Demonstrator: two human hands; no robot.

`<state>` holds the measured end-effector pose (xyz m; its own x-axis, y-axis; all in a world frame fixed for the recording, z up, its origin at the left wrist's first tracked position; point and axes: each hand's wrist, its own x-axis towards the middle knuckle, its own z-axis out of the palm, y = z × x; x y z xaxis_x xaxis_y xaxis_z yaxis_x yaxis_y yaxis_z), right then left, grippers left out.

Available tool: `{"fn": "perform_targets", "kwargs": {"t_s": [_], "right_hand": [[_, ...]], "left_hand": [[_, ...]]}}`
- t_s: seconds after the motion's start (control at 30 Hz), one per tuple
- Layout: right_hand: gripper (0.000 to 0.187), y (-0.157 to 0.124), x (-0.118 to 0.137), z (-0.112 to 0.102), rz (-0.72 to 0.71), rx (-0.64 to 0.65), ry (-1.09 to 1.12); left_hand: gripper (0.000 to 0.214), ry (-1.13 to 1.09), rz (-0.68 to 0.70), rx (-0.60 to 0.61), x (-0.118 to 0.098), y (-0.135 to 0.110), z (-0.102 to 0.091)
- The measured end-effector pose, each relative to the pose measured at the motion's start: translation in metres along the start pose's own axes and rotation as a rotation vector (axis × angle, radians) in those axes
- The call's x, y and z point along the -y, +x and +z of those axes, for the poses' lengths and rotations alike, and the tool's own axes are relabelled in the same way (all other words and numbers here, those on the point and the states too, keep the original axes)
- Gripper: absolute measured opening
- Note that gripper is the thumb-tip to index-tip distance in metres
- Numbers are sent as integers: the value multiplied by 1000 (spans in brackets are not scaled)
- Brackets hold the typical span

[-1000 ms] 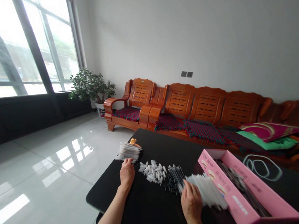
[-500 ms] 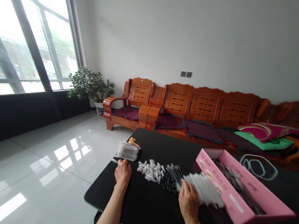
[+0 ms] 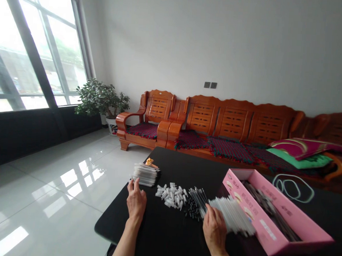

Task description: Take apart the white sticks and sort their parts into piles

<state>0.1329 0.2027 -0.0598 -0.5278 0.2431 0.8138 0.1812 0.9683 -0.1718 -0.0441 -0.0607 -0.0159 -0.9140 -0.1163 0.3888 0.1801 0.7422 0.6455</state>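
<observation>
My left hand (image 3: 137, 200) is at the near edge of a neat stack of slim pale pens (image 3: 145, 175), its fingers apart and reaching to the stack's near left corner. My right hand (image 3: 215, 225) has its fingers drawn together at the lower ends of a bunch of thin dark pen refills (image 3: 198, 197); what they pinch is hidden. Touching that hand's right side is a row of clear pen barrels (image 3: 233, 216). Between the hands lie a heap of small white pen parts (image 3: 172, 195) and a scatter of little black plugs (image 3: 193, 211).
A long pink box (image 3: 258, 222) holding dark strips stands on the right of the black table (image 3: 180, 163). Pale loops (image 3: 293, 187) lie behind it. A small orange figure (image 3: 149, 162) sits behind the pen stack. A wooden sofa (image 3: 202, 116) lines the wall.
My left hand has shifted slightly left and its fingers have spread from a closed pose at the stack. My right hand stays at the refills. The view has turned slightly.
</observation>
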Motion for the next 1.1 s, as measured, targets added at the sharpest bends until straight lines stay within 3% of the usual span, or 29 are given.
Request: {"fn": "perform_targets", "kwargs": {"t_s": [0.07,0.13,0.3,0.4,0.5,0.6,0.8,1.1], "right_hand": [[25,0,1,0,-1,1,-11],[25,1,1,0,0,7,-31],[23,2,3,0,1,18,-58],[21,2,7,-3,-21,20,-39],[20,3,18,-7,-29,31,17],[23,9,37,-11,-18,48,76],[25,27,66,-5,-79,95,125],[24,18,63,18,-90,88,134]], "left_hand": [[57,-156,5,-38,-1,2,3],[59,-379,-40,2,-4,4,9],[65,-1124,-224,329,-29,-11,32],[53,-1350,-269,555,-51,-32,42],[37,-1437,-306,701,-68,-52,45],[35,-1454,-320,766,-77,-65,46],[36,-1404,-249,826,-77,-70,50],[27,-1384,-83,801,-73,-68,57]]}}
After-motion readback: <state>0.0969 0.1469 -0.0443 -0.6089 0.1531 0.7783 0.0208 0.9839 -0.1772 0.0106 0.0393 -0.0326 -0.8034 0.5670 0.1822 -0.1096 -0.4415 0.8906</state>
